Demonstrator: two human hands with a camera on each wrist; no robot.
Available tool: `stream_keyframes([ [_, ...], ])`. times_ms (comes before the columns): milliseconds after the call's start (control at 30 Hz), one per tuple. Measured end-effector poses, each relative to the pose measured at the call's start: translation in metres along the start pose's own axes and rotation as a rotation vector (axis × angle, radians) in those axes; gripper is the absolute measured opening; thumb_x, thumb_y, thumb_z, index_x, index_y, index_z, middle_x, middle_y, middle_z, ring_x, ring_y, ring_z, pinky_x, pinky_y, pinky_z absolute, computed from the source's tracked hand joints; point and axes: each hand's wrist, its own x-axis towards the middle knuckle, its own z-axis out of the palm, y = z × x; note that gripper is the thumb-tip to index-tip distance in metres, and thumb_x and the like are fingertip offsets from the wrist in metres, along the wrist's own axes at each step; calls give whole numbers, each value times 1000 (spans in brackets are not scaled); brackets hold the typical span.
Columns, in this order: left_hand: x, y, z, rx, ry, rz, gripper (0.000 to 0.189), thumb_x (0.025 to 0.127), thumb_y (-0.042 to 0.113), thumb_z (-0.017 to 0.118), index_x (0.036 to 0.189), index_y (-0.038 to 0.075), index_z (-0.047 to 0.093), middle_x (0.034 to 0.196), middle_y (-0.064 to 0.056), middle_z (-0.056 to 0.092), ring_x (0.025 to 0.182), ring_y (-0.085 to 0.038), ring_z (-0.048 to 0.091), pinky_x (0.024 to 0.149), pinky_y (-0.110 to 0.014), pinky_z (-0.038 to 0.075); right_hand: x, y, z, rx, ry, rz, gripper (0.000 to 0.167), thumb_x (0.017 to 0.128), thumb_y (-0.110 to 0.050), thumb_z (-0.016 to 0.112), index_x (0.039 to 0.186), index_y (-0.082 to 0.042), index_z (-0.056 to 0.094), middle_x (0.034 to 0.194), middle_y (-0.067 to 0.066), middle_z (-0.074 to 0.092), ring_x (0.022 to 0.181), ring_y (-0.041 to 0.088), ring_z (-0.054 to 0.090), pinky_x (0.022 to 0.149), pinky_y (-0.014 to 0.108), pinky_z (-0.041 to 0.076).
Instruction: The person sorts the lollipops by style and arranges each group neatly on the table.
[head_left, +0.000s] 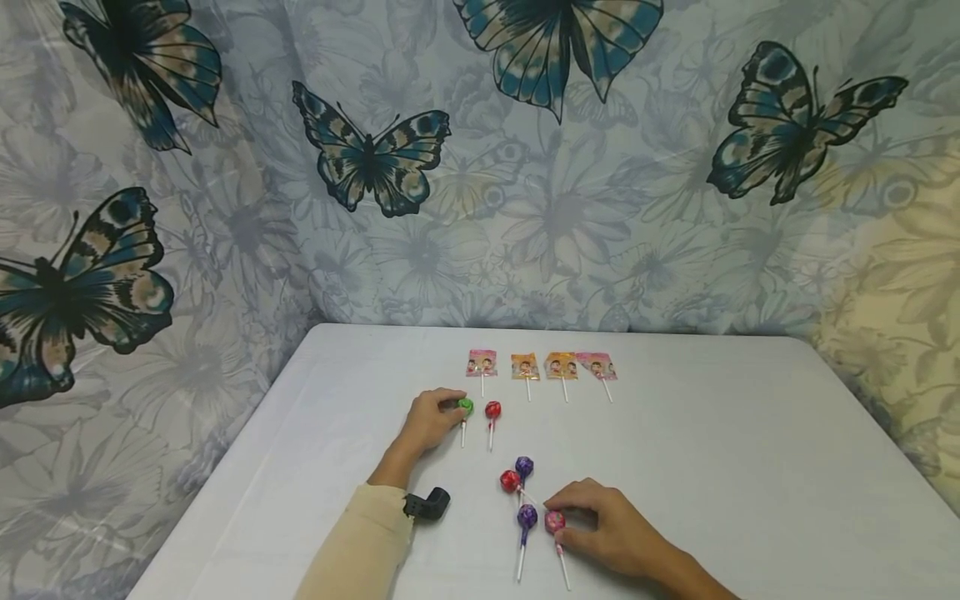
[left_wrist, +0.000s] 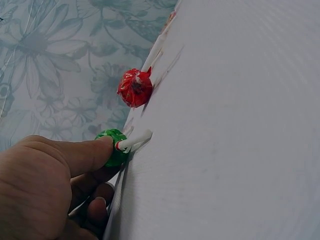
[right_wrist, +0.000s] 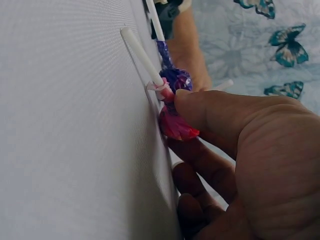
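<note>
My left hand (head_left: 432, 419) pinches the round head of a green lollipop (left_wrist: 118, 159) between thumb and fingers, its white stick pointing toward me on the table. Just right of it lies a red lollipop (head_left: 492, 409). Nearer the front, my right hand (head_left: 617, 527) pinches the head of a pink-and-red lollipop (head_left: 555, 522). Beside that one lies a purple lollipop (head_left: 527, 517), and behind it are another red lollipop (head_left: 510, 481) and a second purple lollipop (head_left: 524, 466), close together with sticks overlapping.
Along the back of the white table (head_left: 720, 450) lie flat wrapped lollipops in a row: a pink one (head_left: 482, 363), an orange one (head_left: 525, 367), a second orange one (head_left: 561, 365) and another pink one (head_left: 597, 365). A butterfly-patterned cloth (head_left: 562, 250) hangs behind. My left wrist wears a black device (head_left: 429, 504).
</note>
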Motion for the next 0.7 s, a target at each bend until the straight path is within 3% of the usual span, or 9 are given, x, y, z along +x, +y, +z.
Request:
stream_keyframes([
  [700,1,0,0,2,-3,-2,28,87,9,72,116,6,70,111,-8,65,102,-24,60,89,-41,47,2,-5,-1,21,-30,94,18,86,-23,75,104,-21,75,99,-15,66,96,9,59,86,31,46],
])
